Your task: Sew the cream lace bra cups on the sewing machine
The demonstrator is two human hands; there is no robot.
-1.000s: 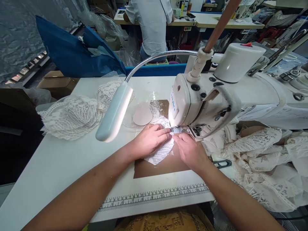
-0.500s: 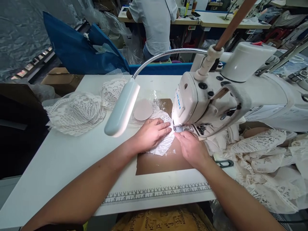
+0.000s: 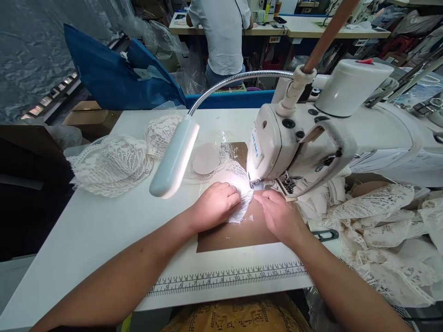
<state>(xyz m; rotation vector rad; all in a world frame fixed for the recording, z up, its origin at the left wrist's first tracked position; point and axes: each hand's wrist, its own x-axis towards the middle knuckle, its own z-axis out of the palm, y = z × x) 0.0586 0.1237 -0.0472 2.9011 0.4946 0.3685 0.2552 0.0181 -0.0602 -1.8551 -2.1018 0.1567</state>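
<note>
A white lace piece [image 3: 245,199] lies under the needle area of a white sewing machine [image 3: 273,138]. My left hand [image 3: 218,205] rests on its left side, fingers curled in and gripping the fabric. At the right edge of the lace, just in front of the presser foot, my right hand [image 3: 282,214] pinches with thumb and forefinger; the fabric between those fingertips is mostly hidden. Beneath the lace is a brown sheet [image 3: 221,239] fixed on the table. A round pale pad [image 3: 206,159] sits behind my left hand.
A lamp [image 3: 175,157] on a bendy metal neck hangs over the table, left of the machine. Stacked lace cups [image 3: 110,166] lie at left, and a heap of lace pieces [image 3: 391,235] fills the right. A ruler strip [image 3: 228,279] runs along the front edge. Another person [image 3: 224,37] sits beyond.
My left hand has slid down and slightly left, its fingers curling from flat to bent. More of the lace's upper part shows, turned a little. My right hand stays near the needle.
</note>
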